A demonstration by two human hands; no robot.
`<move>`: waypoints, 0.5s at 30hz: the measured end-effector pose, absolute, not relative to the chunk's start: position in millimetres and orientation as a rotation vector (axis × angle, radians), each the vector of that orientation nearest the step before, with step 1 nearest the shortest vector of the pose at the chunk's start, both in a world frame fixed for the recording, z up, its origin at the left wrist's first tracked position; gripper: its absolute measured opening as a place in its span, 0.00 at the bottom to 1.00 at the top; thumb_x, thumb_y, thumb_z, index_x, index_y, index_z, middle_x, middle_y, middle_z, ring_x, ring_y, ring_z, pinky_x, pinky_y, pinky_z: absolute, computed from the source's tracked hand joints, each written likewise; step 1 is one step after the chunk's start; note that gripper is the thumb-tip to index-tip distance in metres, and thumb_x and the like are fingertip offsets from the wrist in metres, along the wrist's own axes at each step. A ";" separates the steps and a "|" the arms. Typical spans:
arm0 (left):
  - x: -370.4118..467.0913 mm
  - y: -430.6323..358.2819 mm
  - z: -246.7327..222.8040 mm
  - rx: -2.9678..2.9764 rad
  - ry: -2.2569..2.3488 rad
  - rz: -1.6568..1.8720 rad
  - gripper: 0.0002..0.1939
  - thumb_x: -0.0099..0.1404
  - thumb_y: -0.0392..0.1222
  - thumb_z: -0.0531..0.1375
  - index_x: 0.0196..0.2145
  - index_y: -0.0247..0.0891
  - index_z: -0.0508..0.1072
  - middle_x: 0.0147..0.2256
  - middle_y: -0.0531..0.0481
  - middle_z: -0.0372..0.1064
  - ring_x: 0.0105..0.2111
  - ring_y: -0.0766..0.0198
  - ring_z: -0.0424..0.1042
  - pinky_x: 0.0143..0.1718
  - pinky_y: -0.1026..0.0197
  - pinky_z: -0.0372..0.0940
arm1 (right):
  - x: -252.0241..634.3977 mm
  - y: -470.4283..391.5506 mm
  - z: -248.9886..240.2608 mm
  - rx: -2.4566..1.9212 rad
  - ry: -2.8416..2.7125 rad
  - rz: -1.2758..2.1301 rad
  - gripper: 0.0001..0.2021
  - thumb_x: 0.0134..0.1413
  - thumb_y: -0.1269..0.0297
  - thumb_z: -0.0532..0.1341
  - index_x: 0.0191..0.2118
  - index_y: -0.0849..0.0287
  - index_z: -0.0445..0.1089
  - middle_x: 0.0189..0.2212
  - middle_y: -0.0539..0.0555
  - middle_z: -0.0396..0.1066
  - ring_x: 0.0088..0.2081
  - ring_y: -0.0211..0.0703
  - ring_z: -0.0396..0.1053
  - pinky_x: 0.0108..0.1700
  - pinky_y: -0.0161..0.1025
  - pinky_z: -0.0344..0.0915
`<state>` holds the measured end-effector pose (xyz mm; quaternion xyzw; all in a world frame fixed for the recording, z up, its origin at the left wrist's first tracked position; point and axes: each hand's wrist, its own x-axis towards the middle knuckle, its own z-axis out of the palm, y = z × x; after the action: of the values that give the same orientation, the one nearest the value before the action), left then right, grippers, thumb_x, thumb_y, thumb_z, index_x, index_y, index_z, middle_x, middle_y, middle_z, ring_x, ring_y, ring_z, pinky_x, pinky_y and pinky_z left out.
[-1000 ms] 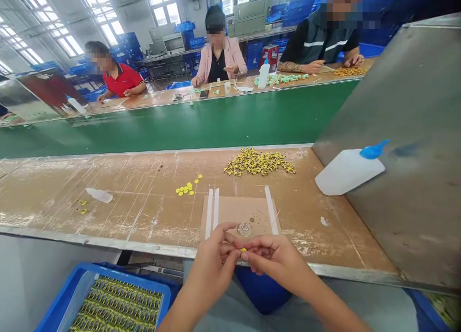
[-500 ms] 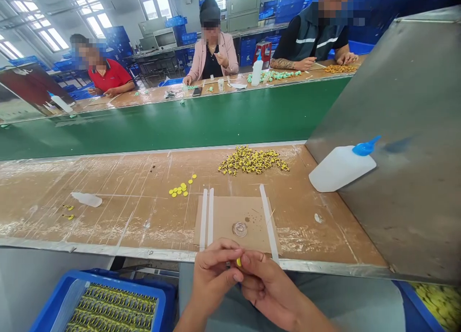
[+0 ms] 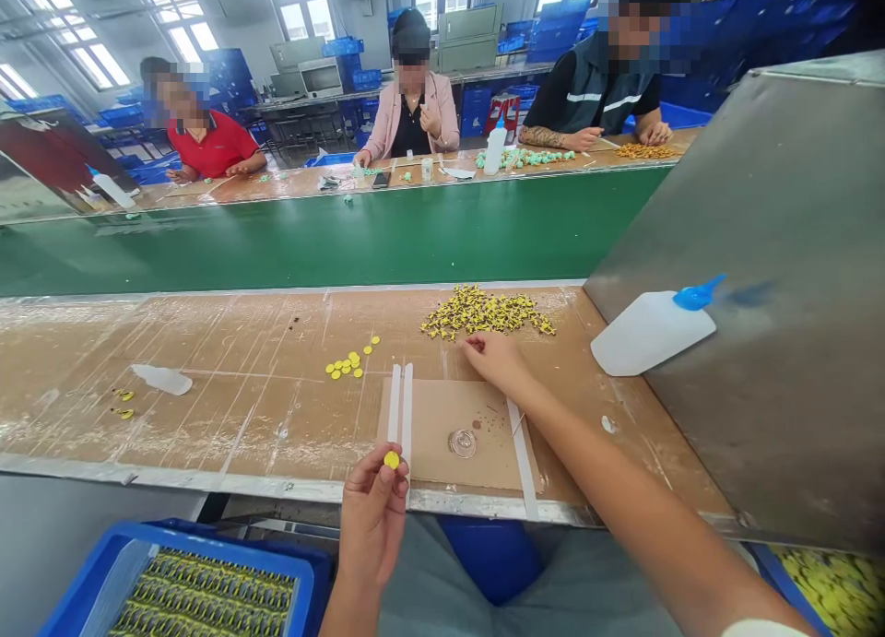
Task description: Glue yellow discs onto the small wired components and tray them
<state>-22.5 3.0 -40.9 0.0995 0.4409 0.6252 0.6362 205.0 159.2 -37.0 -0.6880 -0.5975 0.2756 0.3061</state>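
A round yellow disc [image 3: 392, 460] is pinched between the thumb and fingers of my left hand [image 3: 373, 508], just over the table's front edge. My right hand [image 3: 494, 359] reaches out to the near edge of a pile of small yellow-and-black pieces [image 3: 484, 311]. Its fingertips are drawn together there, and whether a piece is between them is too small to tell. Below my right forearm lies a cardboard sheet [image 3: 442, 471] with white tape strips, and on it stands a small clear glass dish [image 3: 463, 443]. Several loose yellow discs [image 3: 346, 365] lie left of the sheet.
A white bottle with a blue nozzle [image 3: 650, 333] leans against the metal panel [image 3: 774, 342] on the right. A small clear bottle [image 3: 162, 379] lies at left. A blue crate [image 3: 304, 591] of yellow-and-black pieces stands below the table. Across the green belt [image 3: 346, 250], three people sit working.
My hands were together over the front edge with a yellow piece between them. The right has moved forward to the pile; the left has shifted slightly left with the disc.
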 end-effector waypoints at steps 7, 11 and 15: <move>-43.9 7.3 -56.9 0.167 1.052 1.445 0.22 0.41 0.41 0.77 0.36 0.35 0.81 0.36 0.44 0.78 0.27 0.71 0.74 0.30 0.71 0.72 | 191.3 204.0 -52.0 -2.031 -1.652 0.532 0.11 0.55 0.57 0.62 0.35 0.59 0.76 0.34 0.59 0.77 0.39 0.50 0.72 0.40 0.40 0.62; -53.9 19.7 -59.7 0.210 1.069 1.475 0.22 0.42 0.42 0.77 0.36 0.34 0.81 0.36 0.44 0.78 0.27 0.71 0.74 0.31 0.71 0.72 | 191.8 201.1 -54.6 -1.955 -1.732 0.594 0.09 0.51 0.58 0.65 0.33 0.59 0.74 0.32 0.55 0.76 0.35 0.44 0.72 0.37 0.37 0.61; -59.6 40.2 -60.5 0.282 1.071 1.511 0.21 0.43 0.43 0.76 0.36 0.35 0.81 0.35 0.45 0.78 0.28 0.71 0.74 0.32 0.71 0.72 | 198.0 191.5 -52.2 -1.799 -1.796 0.697 0.08 0.50 0.59 0.67 0.31 0.59 0.72 0.30 0.53 0.76 0.32 0.41 0.71 0.35 0.36 0.62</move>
<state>-59.6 40.2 -60.5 0.1212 0.4606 0.6497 0.5925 198.0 191.5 -52.2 -0.6607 -0.6598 0.2561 0.2501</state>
